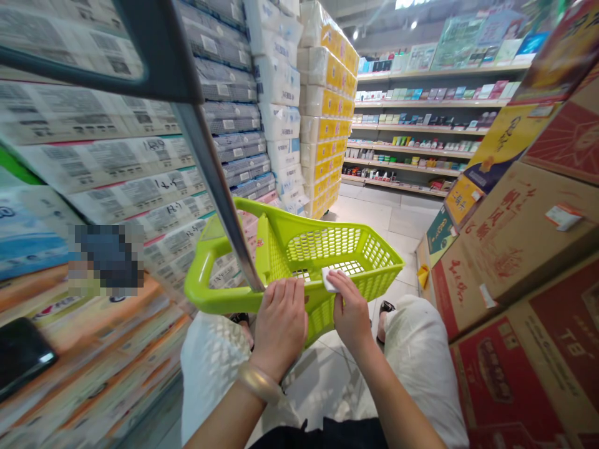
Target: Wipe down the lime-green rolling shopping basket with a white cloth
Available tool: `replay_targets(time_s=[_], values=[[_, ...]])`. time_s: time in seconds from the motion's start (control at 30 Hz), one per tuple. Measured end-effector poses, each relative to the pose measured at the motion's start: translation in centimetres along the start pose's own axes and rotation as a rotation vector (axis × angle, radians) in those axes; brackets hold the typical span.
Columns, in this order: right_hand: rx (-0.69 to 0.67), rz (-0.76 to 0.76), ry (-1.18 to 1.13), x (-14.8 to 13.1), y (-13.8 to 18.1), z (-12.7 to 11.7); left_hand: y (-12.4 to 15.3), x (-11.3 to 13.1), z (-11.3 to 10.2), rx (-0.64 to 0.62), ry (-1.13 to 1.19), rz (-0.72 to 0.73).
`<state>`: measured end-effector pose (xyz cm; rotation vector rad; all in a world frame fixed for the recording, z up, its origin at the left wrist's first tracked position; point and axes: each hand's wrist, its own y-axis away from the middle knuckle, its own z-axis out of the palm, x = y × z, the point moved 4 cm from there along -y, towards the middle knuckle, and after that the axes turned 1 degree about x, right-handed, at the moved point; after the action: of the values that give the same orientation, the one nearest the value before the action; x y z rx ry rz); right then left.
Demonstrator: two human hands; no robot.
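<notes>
A lime green plastic shopping basket point(349, 246) sits in front of me, just above my knees, with its pull handle point(206, 274) on the left. My left hand point(279, 324) rests palm-down on the basket's near rim, fingers together and curled over the edge. My right hand point(350, 308) pinches a small white cloth or wipe point(329, 280) against the rim beside it. The basket looks empty inside. A bangle point(259, 381) circles my left wrist.
Stacked tissue packs point(276, 93) fill the shelves on the left. Red and yellow cardboard cartons point(515, 249) are piled on the right. A grey metal shelf upright point(210, 168) crosses in front. The tiled aisle floor point(374, 212) leads to shelves of goods point(412, 131) at the back.
</notes>
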<state>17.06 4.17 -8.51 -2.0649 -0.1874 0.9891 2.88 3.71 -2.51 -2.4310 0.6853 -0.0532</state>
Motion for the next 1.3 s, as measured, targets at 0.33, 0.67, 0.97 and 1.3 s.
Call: replay_targets(time_s=[0.33, 0.67, 0.97, 1.3], values=[[-0.053, -0.067, -0.082, -1.4, 0.4, 0.3, 0.2, -0.1, 0.3, 0.026, -0.009, -0.003], [-0.071, -0.079, -0.096, -3.4, 0.3, 1.1, 0.2, -0.2, 0.3, 0.065, 0.012, -0.004], [-0.015, -0.031, 0.001, -1.6, 0.0, 0.6, 0.3, -0.3, 0.3, 0.035, -0.006, 0.0], [-0.071, -0.095, -0.056, -2.0, 0.2, 1.1, 0.3, -0.2, 0.1, 0.046, 0.005, -0.008]])
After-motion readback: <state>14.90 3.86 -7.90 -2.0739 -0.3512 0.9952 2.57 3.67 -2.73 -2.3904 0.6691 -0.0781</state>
